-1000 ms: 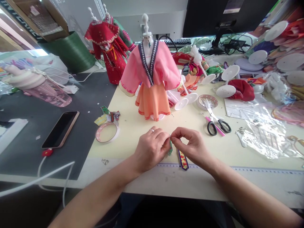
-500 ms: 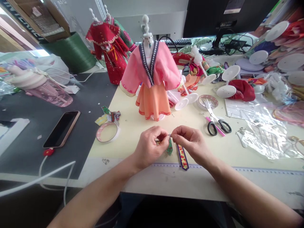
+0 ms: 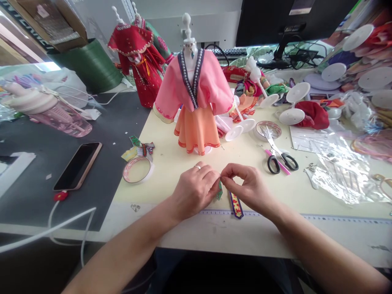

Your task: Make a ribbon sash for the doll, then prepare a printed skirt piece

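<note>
My left hand [image 3: 196,190] is closed, back turned up, with a small green patterned fabric strip [image 3: 219,191] hanging from its fingers. Thumb and forefinger of my right hand [image 3: 246,183] pinch close against the left fingertips; whatever lies between them is too small to make out. Below the right hand, a yellow-and-red ribbon strip [image 3: 236,206] with a purple border and pointed end lies across the ruler scale [image 3: 257,214]. Beyond both hands stands a small dress form in a pink top [image 3: 211,83] and an orange skirt [image 3: 196,130].
Scissors [image 3: 275,151] and a tape roll [image 3: 278,127] lie to the right, near clear plastic bags [image 3: 339,175]. Another tape roll [image 3: 125,173] with fabric scraps [image 3: 134,152] and a phone [image 3: 78,166] lie left. Red-dressed forms [image 3: 145,77] stand behind.
My left hand has turned so its back faces up and covers more of the green strip. My right hand keeps its pinch in nearly the same place. The view has shifted slightly.
</note>
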The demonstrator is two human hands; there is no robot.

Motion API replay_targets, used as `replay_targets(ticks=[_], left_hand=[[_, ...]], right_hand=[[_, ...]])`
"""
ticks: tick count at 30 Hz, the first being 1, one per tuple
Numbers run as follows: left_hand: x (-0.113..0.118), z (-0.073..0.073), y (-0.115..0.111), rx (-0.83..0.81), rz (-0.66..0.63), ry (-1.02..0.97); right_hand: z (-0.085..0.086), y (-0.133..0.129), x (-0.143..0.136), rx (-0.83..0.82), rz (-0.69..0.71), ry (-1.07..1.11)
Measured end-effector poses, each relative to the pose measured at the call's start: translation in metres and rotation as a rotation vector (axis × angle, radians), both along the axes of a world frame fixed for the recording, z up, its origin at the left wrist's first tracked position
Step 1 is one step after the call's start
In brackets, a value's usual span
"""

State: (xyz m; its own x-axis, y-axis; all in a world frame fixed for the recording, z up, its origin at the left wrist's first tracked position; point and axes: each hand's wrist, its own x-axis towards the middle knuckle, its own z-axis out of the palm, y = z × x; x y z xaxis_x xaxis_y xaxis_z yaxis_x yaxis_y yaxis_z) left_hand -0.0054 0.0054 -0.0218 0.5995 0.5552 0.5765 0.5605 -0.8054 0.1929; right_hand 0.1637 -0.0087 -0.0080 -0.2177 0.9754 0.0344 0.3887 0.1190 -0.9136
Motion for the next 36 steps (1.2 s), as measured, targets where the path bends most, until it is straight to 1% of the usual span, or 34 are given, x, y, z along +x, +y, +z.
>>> replay_targets(ticks=[2, 4, 6, 9, 11, 13, 14, 15, 16, 20, 22, 26, 32, 34, 36], left_hand=[[0.001, 0.000, 0.000, -0.051, -0.009, -0.035], [0.002, 0.002, 0.000, -0.155, -0.015, -0.135], [0.003, 0.005, -0.001, -0.309, -0.006, -0.259], [0.004, 0.010, -0.002, -0.611, 0.046, -0.398], [0.004, 0.013, -0.003, -0.793, 0.073, -0.456], [0.004, 0.014, -0.003, -0.885, 0.081, -0.488], [0.004, 0.014, -0.003, -0.878, 0.086, -0.492], [0.004, 0.013, -0.002, -0.832, 0.089, -0.485], [0.004, 0.012, -0.002, -0.752, 0.090, -0.466], [0.004, 0.006, 0.000, -0.333, 0.052, -0.339], [0.004, 0.004, 0.001, -0.225, 0.038, -0.298], [0.002, 0.003, 0.002, -0.170, 0.030, -0.235], [0.000, 0.003, 0.003, -0.108, -0.016, -0.103], [0.000, 0.003, 0.003, -0.123, -0.022, -0.112], [0.001, 0.003, 0.003, -0.176, -0.029, -0.158]], right_hand=[[-0.001, 0.000, -0.001, -0.001, -0.018, 0.003], [-0.004, -0.001, -0.002, -0.036, -0.030, 0.063], [-0.007, -0.001, -0.003, -0.106, -0.032, 0.185], [-0.012, 0.000, -0.004, -0.210, -0.035, 0.379], [-0.013, 0.000, -0.004, -0.251, -0.039, 0.442], [-0.013, 0.000, -0.004, -0.262, -0.049, 0.448], [-0.011, -0.001, -0.003, -0.248, -0.054, 0.428], [-0.009, -0.001, -0.003, -0.221, -0.057, 0.390], [-0.007, -0.002, -0.002, -0.183, -0.059, 0.338], [0.003, -0.003, -0.002, -0.024, -0.054, 0.119], [0.005, -0.002, -0.002, 0.002, -0.042, 0.081], [0.005, 0.000, -0.001, 0.006, -0.011, 0.042], [0.004, -0.001, 0.001, 0.003, 0.016, 0.001], [0.001, -0.001, 0.001, -0.006, 0.014, 0.013], [-0.002, 0.000, 0.000, -0.035, 0.005, 0.045]])
